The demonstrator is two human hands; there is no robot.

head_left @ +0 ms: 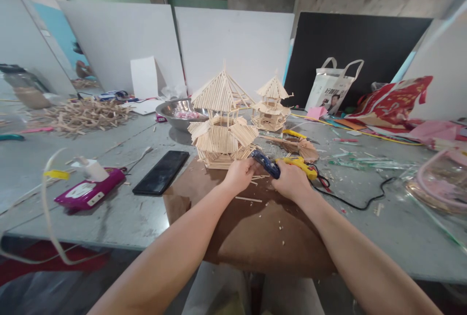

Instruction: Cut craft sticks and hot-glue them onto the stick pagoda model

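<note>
My right hand [292, 180] is closed around a blue glue gun [267, 163], whose nozzle points left toward the base of a large stick pagoda [222, 120]. My left hand [240, 174] is curled shut just in front of the pagoda's base, pinching something small that I cannot make out. Both hands hover over a brown cardboard sheet [251, 227] with loose wooden sticks [248, 199] on it. A black cord [365, 203] trails to the right from the gun.
A smaller stick pagoda [272, 103] stands behind. A black phone [161, 172], a purple wipes pack [89, 192], a steel bowl [175, 111], a stick pile [85, 114], yellow-handled tools [301, 165], a white bag [333, 89] and red wrapping [392, 101] lie on the grey table.
</note>
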